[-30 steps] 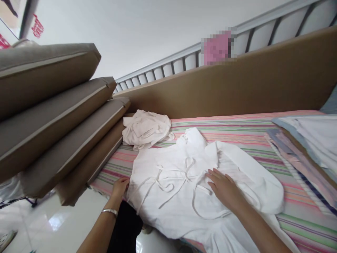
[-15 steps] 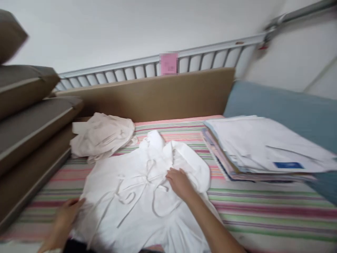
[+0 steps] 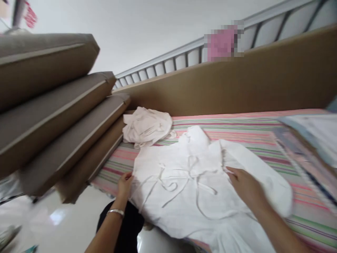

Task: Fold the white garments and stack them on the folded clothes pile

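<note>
A white long-sleeved blouse (image 3: 173, 200) with thin tie strings lies spread on the striped bedsheet (image 3: 237, 121), its lower part hanging over the near edge. At its left edge my left hand (image 3: 125, 181), with a bangle on the wrist, pinches the cloth. My right hand (image 3: 243, 181) is closed on the fabric beside the sleeve on the right, fingers pressed together. Several tie strings lie loosely curled across the middle. A crumpled off-white cloth (image 3: 147, 126) rests just beyond the blouse on the left.
Stacked grey-brown cushions (image 3: 79, 116) rise at the left. Behind the bed runs a brown board (image 3: 223, 84) below a grey railing (image 3: 168, 65). A pile of folded clothes (image 3: 310, 147) lies at the right. Shiny floor (image 3: 60, 221) shows at lower left.
The view has turned left, so the cushions and floor show more and the clothes pile is partly cut off. The right sleeve now lies stretched further out, and my right hand has moved to the blouse's sleeve side.
</note>
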`<state>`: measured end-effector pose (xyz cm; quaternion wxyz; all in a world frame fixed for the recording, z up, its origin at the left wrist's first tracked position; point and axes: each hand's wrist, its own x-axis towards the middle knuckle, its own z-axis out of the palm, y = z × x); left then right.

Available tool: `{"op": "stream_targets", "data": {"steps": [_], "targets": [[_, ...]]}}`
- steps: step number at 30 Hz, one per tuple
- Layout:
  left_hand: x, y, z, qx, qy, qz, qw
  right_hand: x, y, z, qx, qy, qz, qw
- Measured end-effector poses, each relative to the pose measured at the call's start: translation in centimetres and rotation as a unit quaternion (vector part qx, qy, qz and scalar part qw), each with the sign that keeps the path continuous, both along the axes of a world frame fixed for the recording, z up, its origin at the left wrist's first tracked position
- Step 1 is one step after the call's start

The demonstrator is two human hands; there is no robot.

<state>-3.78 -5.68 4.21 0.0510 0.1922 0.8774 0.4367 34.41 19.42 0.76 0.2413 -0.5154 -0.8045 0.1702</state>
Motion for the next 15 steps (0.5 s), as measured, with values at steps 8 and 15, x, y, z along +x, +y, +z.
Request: {"op": "stream_targets", "data": {"steps": [8,15], "targets": [[-1.1,-2.1,-2.1,0.035,-0.039,-0.006,0.999,0.2,0.1,-2.1,0.015,-0.035,0.048,0.998],[-1.0,-1.2,-1.1,-0.025,-0.028,0.017,0.999,-0.4,-0.4,-1.5,0.055,-0.069,0.041,0.995]]}}
